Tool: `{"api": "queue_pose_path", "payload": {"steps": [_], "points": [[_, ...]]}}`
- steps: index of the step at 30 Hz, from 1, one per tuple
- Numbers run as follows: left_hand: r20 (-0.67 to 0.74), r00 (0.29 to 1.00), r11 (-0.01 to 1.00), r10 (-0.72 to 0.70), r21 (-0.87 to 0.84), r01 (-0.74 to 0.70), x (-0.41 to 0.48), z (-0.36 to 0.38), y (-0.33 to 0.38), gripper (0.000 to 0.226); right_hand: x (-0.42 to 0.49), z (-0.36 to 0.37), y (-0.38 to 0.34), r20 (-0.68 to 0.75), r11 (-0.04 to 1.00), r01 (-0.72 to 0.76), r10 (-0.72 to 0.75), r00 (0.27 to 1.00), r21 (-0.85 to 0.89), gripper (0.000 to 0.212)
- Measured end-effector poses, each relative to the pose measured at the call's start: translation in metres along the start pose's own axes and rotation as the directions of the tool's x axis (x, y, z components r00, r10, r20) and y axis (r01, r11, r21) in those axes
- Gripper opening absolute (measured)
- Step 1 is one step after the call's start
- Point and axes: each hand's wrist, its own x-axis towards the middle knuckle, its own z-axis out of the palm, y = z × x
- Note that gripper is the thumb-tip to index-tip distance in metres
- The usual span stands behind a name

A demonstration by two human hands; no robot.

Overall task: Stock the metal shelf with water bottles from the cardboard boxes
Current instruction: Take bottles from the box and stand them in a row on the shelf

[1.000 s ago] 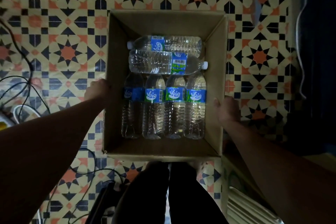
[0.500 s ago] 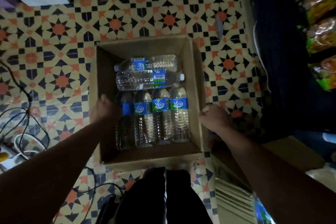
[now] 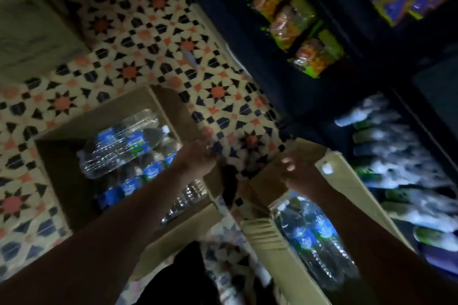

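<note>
The view is motion-blurred. An open cardboard box [image 3: 57, 181] on the tiled floor holds several water bottles [image 3: 119, 153] with blue and green labels. My left hand [image 3: 195, 160] is over that box's right wall; blur hides its fingers. A second open cardboard box [image 3: 267, 242] at the lower right also holds water bottles [image 3: 312, 235]. My right hand [image 3: 295, 173] lies at this box's far flap, fingers apart, nothing seen in it. The dark metal shelf [image 3: 309, 106] stands at the right, with a row of bottles [image 3: 396, 156] on a low level.
Bags of snacks [image 3: 287, 22] fill the shelf's upper levels. A closed cardboard box [image 3: 32, 32] sits at the far left on the patterned floor [image 3: 138, 57]. My dark-clothed legs [image 3: 183, 277] are between the two boxes.
My head has turned right, bringing the shelf and a second box into view. Both hands left the first box's sides; the left moved to its right wall, the right to the second box.
</note>
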Motion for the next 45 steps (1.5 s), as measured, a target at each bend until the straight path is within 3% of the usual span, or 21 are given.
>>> {"api": "queue_pose_path", "payload": {"steps": [4, 13, 19, 25, 30, 34, 38, 42, 45], "points": [[0.084, 0.991, 0.994, 0.107, 0.023, -0.109, -0.007, 0.042, 0.058, 0.028, -0.033, -0.016, 0.090, -0.041, 0.989, -0.105, 0.110, 0.993, 0.103, 0.045], [0.244, 0.950, 0.959, 0.193, 0.156, -0.235, -0.049, 0.150, 0.177, 0.026, -0.117, -0.003, 0.257, -0.050, 0.934, -0.228, 0.250, 0.967, 0.274, 0.049], [0.394, 0.901, 0.926, 0.185, 0.237, -0.293, -0.069, 0.212, 0.210, 0.029, -0.145, 0.026, 0.317, -0.057, 0.834, -0.266, 0.334, 0.941, 0.484, 0.048], [0.483, 0.869, 0.881, 0.109, 0.358, -0.309, -0.068, 0.258, 0.221, 0.030, -0.142, 0.051, 0.342, -0.007, 0.791, -0.302, 0.361, 0.933, 0.533, 0.056], [0.515, 0.857, 0.914, -0.018, 0.355, -0.194, -0.052, 0.302, 0.212, 0.048, -0.110, 0.072, 0.355, -0.008, 0.786, -0.274, 0.334, 0.943, 0.555, 0.062], [0.480, 0.857, 0.930, -0.188, 0.367, -0.001, -0.042, 0.344, 0.197, 0.064, -0.065, 0.093, 0.360, 0.004, 0.840, -0.275, 0.309, 0.951, 0.467, 0.074], [0.503, 0.783, 0.922, -0.366, 0.311, 0.231, -0.031, 0.378, 0.185, 0.071, -0.026, 0.112, 0.365, 0.009, 0.910, -0.240, 0.252, 0.968, 0.338, 0.081], [0.530, 0.770, 0.933, -0.355, 0.248, 0.259, -0.017, 0.405, 0.168, 0.069, 0.000, 0.135, 0.371, -0.007, 0.948, -0.187, 0.195, 0.981, 0.258, 0.086], [0.550, 0.772, 0.943, -0.318, 0.097, 0.320, -0.016, 0.425, 0.154, 0.070, 0.016, 0.151, 0.379, -0.032, 0.964, -0.159, 0.169, 0.985, 0.213, 0.097]]}}
